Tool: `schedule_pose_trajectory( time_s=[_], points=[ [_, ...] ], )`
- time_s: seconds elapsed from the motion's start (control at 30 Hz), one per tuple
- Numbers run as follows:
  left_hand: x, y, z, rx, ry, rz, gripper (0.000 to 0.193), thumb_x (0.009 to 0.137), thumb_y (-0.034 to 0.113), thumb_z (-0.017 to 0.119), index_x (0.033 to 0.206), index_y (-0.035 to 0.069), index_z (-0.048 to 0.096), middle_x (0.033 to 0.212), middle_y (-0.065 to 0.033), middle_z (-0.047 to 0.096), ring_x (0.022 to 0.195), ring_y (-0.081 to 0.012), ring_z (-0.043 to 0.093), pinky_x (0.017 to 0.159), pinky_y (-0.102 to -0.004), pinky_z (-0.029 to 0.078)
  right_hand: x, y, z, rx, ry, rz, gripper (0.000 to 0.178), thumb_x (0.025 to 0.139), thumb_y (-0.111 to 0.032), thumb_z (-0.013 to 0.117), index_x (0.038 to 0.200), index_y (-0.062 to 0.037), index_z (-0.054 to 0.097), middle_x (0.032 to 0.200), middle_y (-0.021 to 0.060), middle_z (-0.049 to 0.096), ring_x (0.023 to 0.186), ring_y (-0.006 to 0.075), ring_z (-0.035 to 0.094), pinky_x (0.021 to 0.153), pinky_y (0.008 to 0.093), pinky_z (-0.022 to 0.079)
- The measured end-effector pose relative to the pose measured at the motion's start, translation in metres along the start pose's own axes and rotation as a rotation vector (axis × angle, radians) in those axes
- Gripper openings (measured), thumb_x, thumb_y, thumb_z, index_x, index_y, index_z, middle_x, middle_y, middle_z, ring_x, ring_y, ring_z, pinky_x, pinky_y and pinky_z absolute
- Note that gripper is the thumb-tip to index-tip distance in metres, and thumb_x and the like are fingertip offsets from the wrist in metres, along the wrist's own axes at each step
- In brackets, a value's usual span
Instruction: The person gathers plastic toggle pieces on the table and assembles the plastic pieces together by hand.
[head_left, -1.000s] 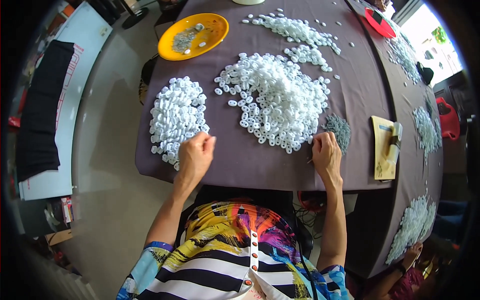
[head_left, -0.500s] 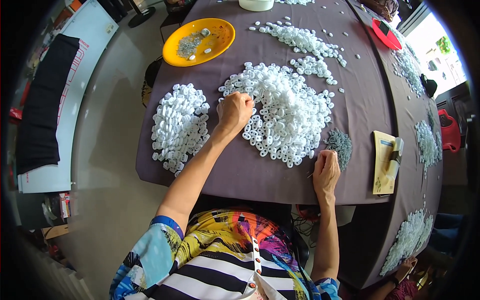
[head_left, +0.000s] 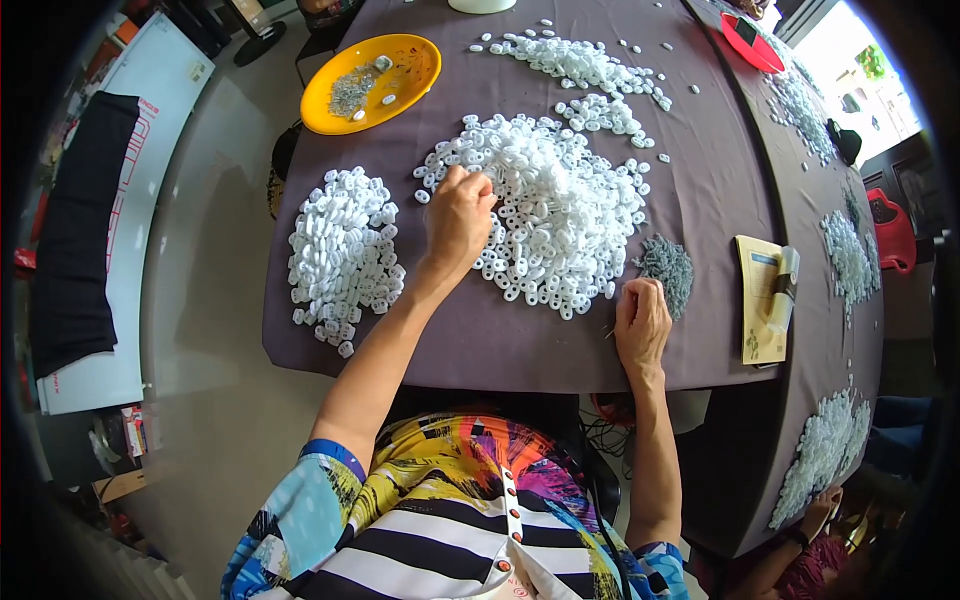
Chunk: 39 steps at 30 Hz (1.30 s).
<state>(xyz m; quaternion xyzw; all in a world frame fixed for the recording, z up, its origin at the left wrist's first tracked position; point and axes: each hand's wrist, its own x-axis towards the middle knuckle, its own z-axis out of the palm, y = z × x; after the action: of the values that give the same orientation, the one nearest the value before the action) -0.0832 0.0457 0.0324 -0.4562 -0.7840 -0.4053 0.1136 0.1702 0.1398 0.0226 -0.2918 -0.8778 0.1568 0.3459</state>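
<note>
Small white oval plastic pieces, many showing two holes, lie in a large pile in front of me. My left hand is at that pile's left edge, its fingers closed; what they hold, if anything, is hidden. To the right, my right hand rests by the table's near edge with fingers pinched together. A thin sliver seems to poke out beside those fingertips, too small to name. Touching distance from it is a heap of tiny grey pieces. Left of my left forearm sits a second pile of white pieces.
A yellow plate with small metallic bits stands at the far left. Beyond the large pile lie more white pieces. On the right are a yellowish booklet and a red dish. Another person's hand shows at lower right.
The view has shifted slightly, so the table's things sit a little further left and up. My left hand stays at the pile's edge, my right by the grey heap, both still closed.
</note>
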Motion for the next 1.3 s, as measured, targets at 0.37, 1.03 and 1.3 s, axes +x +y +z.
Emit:
schedule_pose_trajectory(
  time_s=[0.37,1.03,1.3],
  points=[
    [-0.071,0.053,-0.060,-1.295,-0.333,-0.755,0.011,0.082,0.004,0.061,0.092,-0.001,0.061,0.073,-0.0064,0.061,0.066,-0.0153,0.063,0.053,-0.0263,0.056,-0.003,-0.010,-0.010,-0.018,0.176,-0.035,0.016,0.076,0.005,0.055,0.089,-0.0037,0.058,0.084,0.0112,0.055,0.073,0.0270,0.056,0.061,0.0343,0.046],
    [-0.112,0.083,-0.067,-1.158,-0.393,-0.715,0.012,0.079,0.007,0.067,0.086,-0.002,0.061,0.070,-0.0049,0.063,0.057,-0.0082,0.059,0.047,-0.0199,0.048,-0.039,-0.115,0.008,1.319,-0.181,0.637,0.007,0.087,-0.001,0.054,0.093,0.0016,0.056,0.079,0.0043,0.061,0.067,0.0095,0.058,0.060,0.0225,0.049],
    [-0.109,0.088,-0.072,-0.966,-0.371,-0.606,0.011,0.083,0.010,0.063,0.086,0.000,0.063,0.068,-0.0038,0.063,0.054,-0.0066,0.058,0.044,-0.0195,0.046,-0.036,-0.116,0.002,1.220,-0.149,0.503,0.011,0.087,0.000,0.052,0.094,0.0018,0.061,0.080,0.0026,0.060,0.071,0.0092,0.058,0.064,0.0228,0.050]
  ],
)
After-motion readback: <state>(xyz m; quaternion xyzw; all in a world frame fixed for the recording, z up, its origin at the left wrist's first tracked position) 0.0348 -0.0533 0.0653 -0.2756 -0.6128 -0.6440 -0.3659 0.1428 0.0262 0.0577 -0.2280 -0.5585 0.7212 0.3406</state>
